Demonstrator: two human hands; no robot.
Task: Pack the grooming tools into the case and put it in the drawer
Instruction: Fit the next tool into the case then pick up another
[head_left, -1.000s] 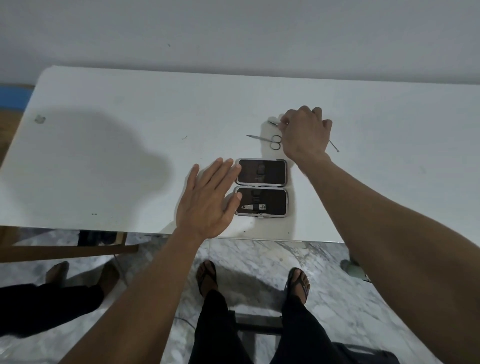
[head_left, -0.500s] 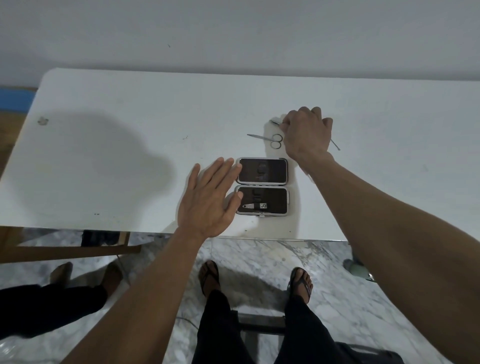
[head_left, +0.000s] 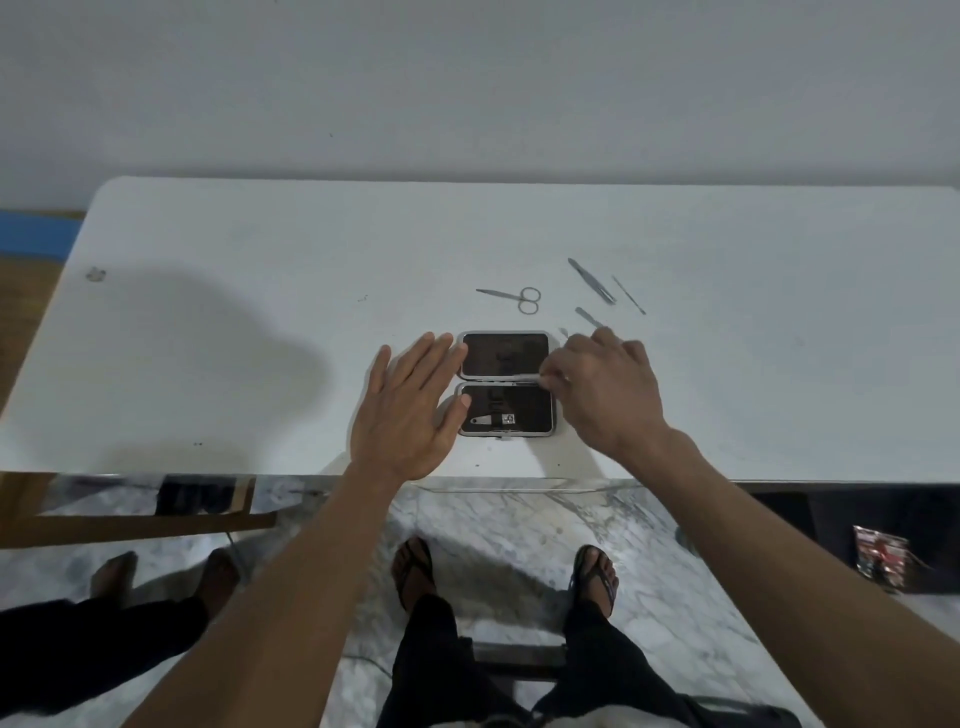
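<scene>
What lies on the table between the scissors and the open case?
Nothing: in the head view, only bare white table separates the scissors from the far half of the open case.

A white table (head_left: 260, 322) with rounded corners stands against a pale wall (head_left: 467, 83). A small grey mark (head_left: 95, 274) sits near its far left corner. The floor (head_left: 509, 525) below is grey-veined marble. Two sandalled feet (head_left: 413, 569) in dark trousers (head_left: 431, 660) stand by the near edge. A second pair of feet (head_left: 113, 574) shows at the lower left. A wooden frame (head_left: 135, 527) runs under the table's left side. A red-patterned packet (head_left: 880, 558) lies at the far right.
</scene>
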